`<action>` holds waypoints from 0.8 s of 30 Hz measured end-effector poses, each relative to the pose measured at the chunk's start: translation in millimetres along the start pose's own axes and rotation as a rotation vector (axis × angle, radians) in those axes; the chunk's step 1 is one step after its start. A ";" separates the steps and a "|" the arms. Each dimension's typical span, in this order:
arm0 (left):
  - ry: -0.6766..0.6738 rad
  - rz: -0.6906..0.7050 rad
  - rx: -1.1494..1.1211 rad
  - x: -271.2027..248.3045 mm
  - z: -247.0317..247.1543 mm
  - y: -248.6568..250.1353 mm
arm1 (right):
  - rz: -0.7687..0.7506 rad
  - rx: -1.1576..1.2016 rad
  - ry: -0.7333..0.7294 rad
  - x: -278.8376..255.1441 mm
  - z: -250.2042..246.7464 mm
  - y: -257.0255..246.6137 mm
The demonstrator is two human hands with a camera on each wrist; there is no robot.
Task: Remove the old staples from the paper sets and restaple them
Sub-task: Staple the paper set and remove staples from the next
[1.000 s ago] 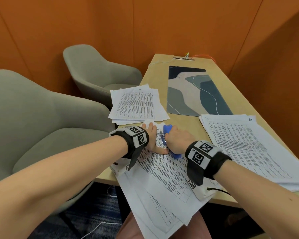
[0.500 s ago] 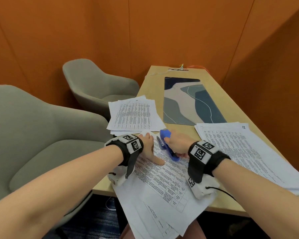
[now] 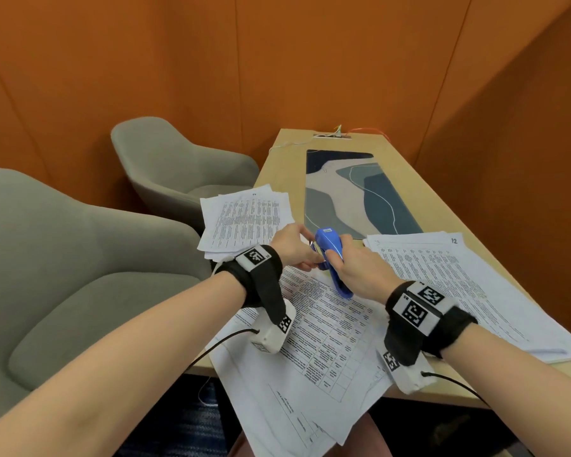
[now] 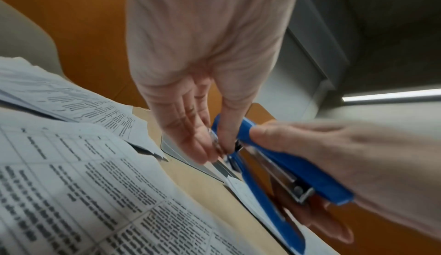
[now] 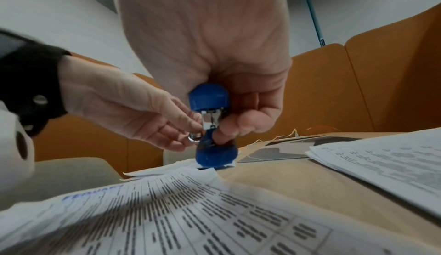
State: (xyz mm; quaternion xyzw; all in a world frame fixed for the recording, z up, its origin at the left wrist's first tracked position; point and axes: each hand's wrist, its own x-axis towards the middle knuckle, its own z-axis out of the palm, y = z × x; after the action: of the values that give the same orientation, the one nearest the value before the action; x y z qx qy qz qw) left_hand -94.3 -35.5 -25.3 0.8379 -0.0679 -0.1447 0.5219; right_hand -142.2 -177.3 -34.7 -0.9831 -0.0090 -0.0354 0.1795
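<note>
My right hand [image 3: 356, 272] grips a blue stapler [image 3: 330, 255], raised off the paper with its nose pointing away and up. In the left wrist view the stapler [image 4: 298, 166] gapes, its metal magazine showing between the blue top and base. My left hand [image 3: 294, 249] reaches in from the left, and its thumb and fingertips [image 5: 190, 127] pinch the metal front at the stapler's mouth. Under both wrists a printed paper set [image 3: 327, 324] lies fanned on the table and hangs over the near edge. I cannot make out any staple.
One paper stack [image 3: 248, 222] lies at the table's left edge, a larger one [image 3: 442, 285] on the right. A patterned desk mat [image 3: 350, 192] covers the far middle of the wooden table [image 3: 442, 199]. Two grey chairs [image 3: 63, 258] stand left. Orange walls close in behind.
The right hand has lifted the stapler off the paper's corner and tilted it up. The left hand left the sheet, where it lay flat, and now pinches the stapler's front.
</note>
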 end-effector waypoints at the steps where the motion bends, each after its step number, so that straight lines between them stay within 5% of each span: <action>1: 0.024 0.013 0.010 1.1 1.0 0.2 | 0.008 0.009 -0.005 -0.1 -1.2 -0.3; 10: -0.010 0.006 -0.131 11.8 -14.7 8.3 | -0.024 -0.054 -0.030 -5.9 -12.6 2.2; 12: 0.074 0.024 -0.098 15.1 -15.9 6.9 | -0.029 -0.097 -0.055 -7.7 -15.9 4.1; 16: 0.387 0.224 0.242 14.6 -19.1 5.2 | 0.040 -0.196 -0.137 -3.6 -18.1 12.0; 20: 0.404 0.357 0.542 0.5 -21.0 8.2 | 0.178 -0.234 -0.206 11.6 -10.9 21.1; 24: 0.453 0.469 0.578 -19.0 -17.6 16.4 | 0.230 -0.208 -0.200 19.1 -3.5 24.0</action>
State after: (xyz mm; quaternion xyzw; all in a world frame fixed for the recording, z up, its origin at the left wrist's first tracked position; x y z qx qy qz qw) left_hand -106.2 -22.7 0.0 0.9220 -0.1780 0.1903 0.2864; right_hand -122.7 -200.9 -38.4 -0.9895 0.0896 0.0828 0.0779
